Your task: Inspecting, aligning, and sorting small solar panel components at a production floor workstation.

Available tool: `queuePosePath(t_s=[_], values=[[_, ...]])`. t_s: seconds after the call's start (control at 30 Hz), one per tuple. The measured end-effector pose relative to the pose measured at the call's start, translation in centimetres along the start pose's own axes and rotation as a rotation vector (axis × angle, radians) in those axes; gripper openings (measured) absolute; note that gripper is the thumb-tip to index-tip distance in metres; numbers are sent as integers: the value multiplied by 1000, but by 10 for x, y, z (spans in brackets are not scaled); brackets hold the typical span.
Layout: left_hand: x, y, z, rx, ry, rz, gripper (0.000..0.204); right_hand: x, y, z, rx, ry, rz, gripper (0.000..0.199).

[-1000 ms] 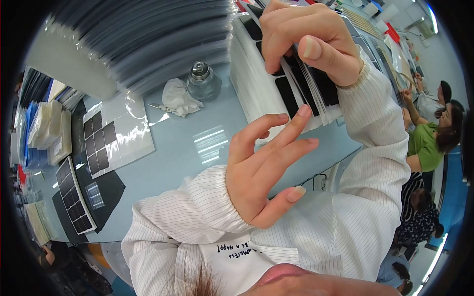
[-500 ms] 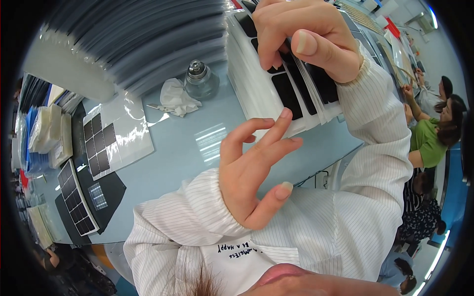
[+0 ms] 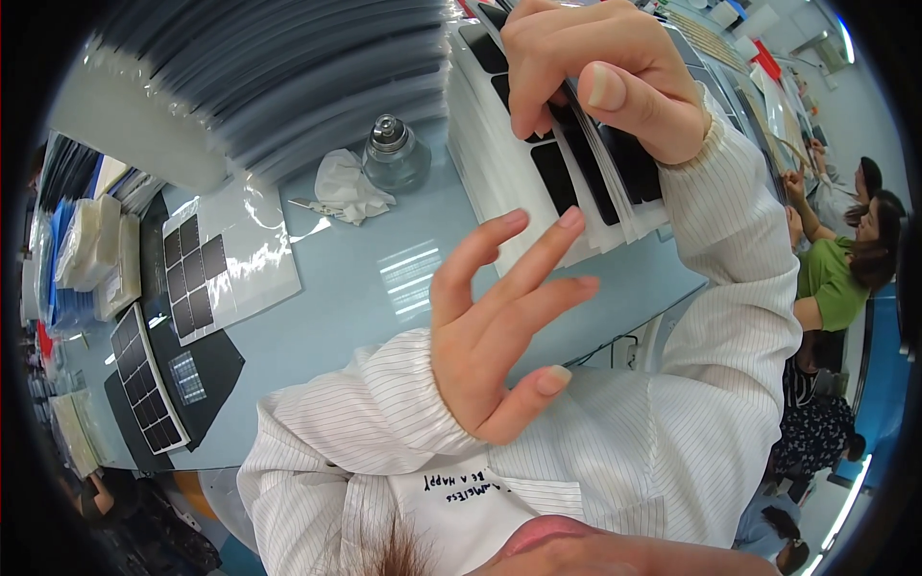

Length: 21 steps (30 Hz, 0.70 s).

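Clearly, my left hand (image 3: 485,346) was open, near the middle of the view, with its fingers spread and nothing held in them. Its fingertips pointed to one o'clock, toward the stack of white sheets (image 3: 555,178) with black patches. They overlapped the near edge of this stack, but I could not tell if they touched it.

My right hand (image 3: 615,67) was at one o'clock, bent over the same stack. Its fingers were curled down and the thumb stood apart from them; whether they gripped a sheet, I could not tell. Just below this hand, several sheets were fanned a little, with their edges showing.

On the pale table (image 3: 384,360), toward eleven o'clock, stood a glass bottle (image 3: 397,161) with a metal top, and a crumpled tissue (image 3: 351,187) lay just beside it. Behind them was a big pile in clear wrap (image 3: 317,86). At nine o'clock lay a white sheet with black squares (image 3: 254,254). At three o'clock, well apart, was a person in green (image 3: 831,278).
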State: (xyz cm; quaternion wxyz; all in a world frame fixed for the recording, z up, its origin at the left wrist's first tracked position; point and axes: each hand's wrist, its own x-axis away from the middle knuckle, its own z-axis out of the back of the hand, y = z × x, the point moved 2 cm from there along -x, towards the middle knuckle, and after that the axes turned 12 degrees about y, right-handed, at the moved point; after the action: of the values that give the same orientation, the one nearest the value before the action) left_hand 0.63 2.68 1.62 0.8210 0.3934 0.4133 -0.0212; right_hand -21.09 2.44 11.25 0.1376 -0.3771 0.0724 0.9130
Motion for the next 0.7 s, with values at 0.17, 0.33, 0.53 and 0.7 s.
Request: queuePosePath(t_s=[0.17, 0.33, 0.53, 0.7], values=[[4, -7, -2, -163, -14, -21, 42, 1, -3, 0, 17, -3, -59, 45], [5, -9, -3, 48, -19, 60, 46, 0, -2, 2, 37, -10, -78, 45], [3, -6, -7, 146, -41, 69, 46, 1, 2, 0, -40, 16, -30, 47], [-1, -6, -7, 144, -22, 24, 45, 2, 2, 2, 41, -39, -24, 46]])
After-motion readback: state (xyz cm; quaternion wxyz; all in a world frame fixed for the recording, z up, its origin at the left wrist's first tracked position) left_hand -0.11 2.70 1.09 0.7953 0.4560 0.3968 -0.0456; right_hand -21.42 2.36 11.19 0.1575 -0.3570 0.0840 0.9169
